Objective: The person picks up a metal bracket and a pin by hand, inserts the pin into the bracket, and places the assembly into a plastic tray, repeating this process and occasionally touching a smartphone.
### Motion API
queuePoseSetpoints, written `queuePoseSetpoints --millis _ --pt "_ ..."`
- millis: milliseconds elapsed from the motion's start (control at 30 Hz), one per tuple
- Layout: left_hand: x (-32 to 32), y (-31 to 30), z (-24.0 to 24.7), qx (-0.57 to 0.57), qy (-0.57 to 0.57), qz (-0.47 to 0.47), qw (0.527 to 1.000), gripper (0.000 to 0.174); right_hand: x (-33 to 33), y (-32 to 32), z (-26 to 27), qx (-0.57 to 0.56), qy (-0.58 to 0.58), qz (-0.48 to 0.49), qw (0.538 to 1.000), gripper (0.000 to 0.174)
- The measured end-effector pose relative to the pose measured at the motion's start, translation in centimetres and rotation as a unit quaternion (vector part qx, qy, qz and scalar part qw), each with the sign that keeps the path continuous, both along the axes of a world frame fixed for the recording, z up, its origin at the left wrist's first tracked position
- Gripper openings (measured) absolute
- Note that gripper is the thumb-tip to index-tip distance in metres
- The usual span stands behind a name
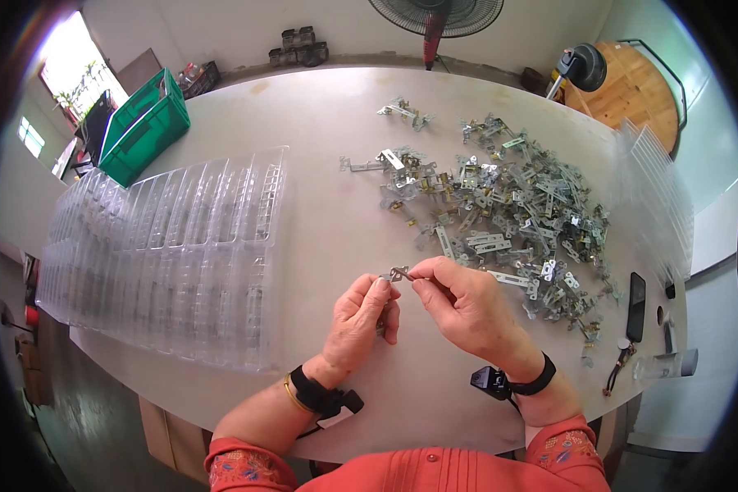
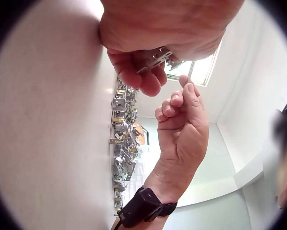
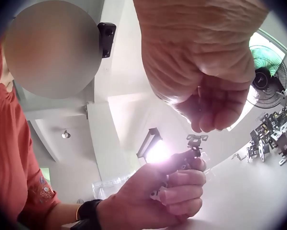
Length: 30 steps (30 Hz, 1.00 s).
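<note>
1. Across the pale table [image 1: 320,107] lie a heap of metal brackets [image 1: 517,197] and, to the left, clear plastic trays [image 1: 278,213].
2. The left hand [image 1: 354,320] is curled, gripping a metal bracket [image 1: 395,276] above the table, between both hands.
3. The right hand [image 1: 466,307] pinches a small dark part [image 1: 405,274] at its end; whether separate, I cannot tell.
4. Probably this step is fitting or adjusting; next needs steady left grip, fine right fingertips.

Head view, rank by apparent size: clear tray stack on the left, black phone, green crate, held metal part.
1. Clear tray stack
2. Green crate
3. Black phone
4. Held metal part, visible portion only; fingers hide some
</note>
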State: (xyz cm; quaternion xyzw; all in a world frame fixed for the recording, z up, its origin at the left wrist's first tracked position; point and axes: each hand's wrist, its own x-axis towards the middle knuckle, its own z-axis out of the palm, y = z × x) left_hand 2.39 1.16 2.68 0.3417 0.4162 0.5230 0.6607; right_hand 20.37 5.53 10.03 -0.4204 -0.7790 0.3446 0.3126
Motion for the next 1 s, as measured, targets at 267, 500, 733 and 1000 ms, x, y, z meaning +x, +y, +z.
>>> queuePoseSetpoints --millis 267,500,733,1000 --pt "-0.1 -0.1 0.2 0.032 0.074 0.003 0.997 0.029 0.0 -0.1 0.4 0.013 -0.023 0.009 1.0 0.011" --pt "0.7 -0.4 -1.0 0.113 0.138 0.032 0.983 0.017 -0.1 -0.7 0.9 0.095 -0.063 0.01 0.993 0.018" --pt "1.1 -0.4 -1.9 0.183 0.232 0.048 0.954 0.017 -0.3 -1.1 0.7 -0.07 -0.042 0.012 0.997 0.016" --pt "1.1 -0.4 -1.7 0.217 0.287 0.047 0.932 0.017 -1.1 -1.4 0.8 0.014 -0.064 -0.026 0.997 0.005"
